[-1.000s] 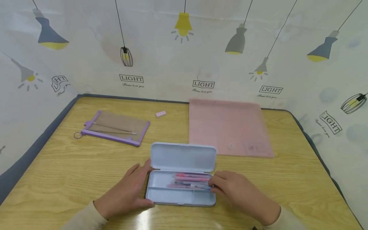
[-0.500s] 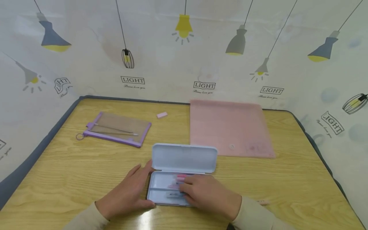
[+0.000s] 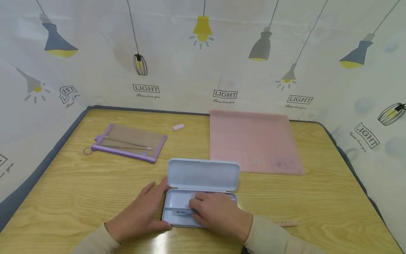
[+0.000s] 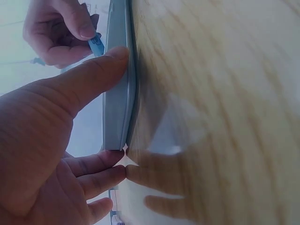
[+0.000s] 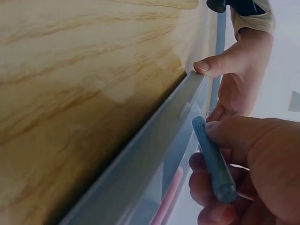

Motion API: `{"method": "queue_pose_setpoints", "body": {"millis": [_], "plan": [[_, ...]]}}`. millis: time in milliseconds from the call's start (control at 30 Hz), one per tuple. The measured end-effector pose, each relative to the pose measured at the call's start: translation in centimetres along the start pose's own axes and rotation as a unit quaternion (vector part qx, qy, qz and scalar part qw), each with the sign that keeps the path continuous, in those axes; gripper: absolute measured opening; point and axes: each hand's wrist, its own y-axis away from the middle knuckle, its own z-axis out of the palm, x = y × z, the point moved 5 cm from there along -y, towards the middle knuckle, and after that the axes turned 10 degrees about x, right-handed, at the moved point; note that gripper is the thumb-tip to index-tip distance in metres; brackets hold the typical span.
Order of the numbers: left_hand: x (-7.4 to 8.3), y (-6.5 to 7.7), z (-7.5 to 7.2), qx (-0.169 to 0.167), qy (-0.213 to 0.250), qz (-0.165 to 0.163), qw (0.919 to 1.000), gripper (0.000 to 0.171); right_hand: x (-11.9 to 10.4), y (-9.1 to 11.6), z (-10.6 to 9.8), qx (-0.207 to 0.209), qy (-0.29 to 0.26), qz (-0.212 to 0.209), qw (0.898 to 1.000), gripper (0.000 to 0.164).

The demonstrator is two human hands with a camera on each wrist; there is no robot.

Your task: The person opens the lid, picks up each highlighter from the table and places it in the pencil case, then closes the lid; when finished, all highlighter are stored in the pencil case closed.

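Observation:
A light-blue pencil case (image 3: pixel 203 174) lies with its lid raised in front of me. My left hand (image 3: pixel 139 211) steadies its left end, thumb at the front corner and fingers by the back one. Over the case, my right hand (image 3: pixel 219 213) pinches a light-blue pen (image 5: pixel 213 154) between thumb and fingers. In the head view the pen's end shows above the front compartment, left of the fingers. A pink pen (image 5: pixel 168 197) lies inside the case; the right hand hides most of the contents from above.
Behind left is a clear pouch (image 3: pixel 130 141) with purple edges and slim sticks inside. A small pink eraser (image 3: pixel 178 127) sits farther back, and a pink folder (image 3: pixel 253 141) lies behind right. Beside the right sleeve, a pinkish stick (image 3: pixel 288 224) is partly covered.
My right hand has moved left from the case's right end to above its middle, bringing the blue pen over the front compartment. The left hand has stayed on the case.

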Motion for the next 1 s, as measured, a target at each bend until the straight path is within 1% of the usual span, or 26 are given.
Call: {"method": "queue_pose_setpoints", "body": {"millis": [200,433,667,800,900,1000], "plan": [[0.0,0.0,0.0,0.008,0.007,0.000,0.9999,0.129,-0.2,-0.2,0.7,-0.006,0.016,0.020,1.000,0.014],[-0.1,0.0,0.1,0.012,-0.001,0.004,0.9999,0.127,-0.6,-0.2,1.3,0.018,0.042,0.006,0.999,0.012],[-0.1,0.1,0.1,0.008,-0.014,0.009,0.9998,0.128,-0.5,-0.1,1.3,0.013,0.033,0.011,0.999,0.011],[0.0,0.1,0.1,0.016,-0.009,0.012,0.9998,0.128,0.0,0.7,0.4,0.018,0.004,0.030,0.999,0.010],[0.1,0.0,0.1,0.022,0.001,0.012,0.9997,0.130,1.1,1.7,-1.2,0.023,-0.028,0.060,0.998,0.011],[0.1,-0.1,0.1,0.025,0.011,0.013,0.9995,0.131,2.5,3.2,-3.0,0.023,-0.054,0.097,0.994,0.013]]}}
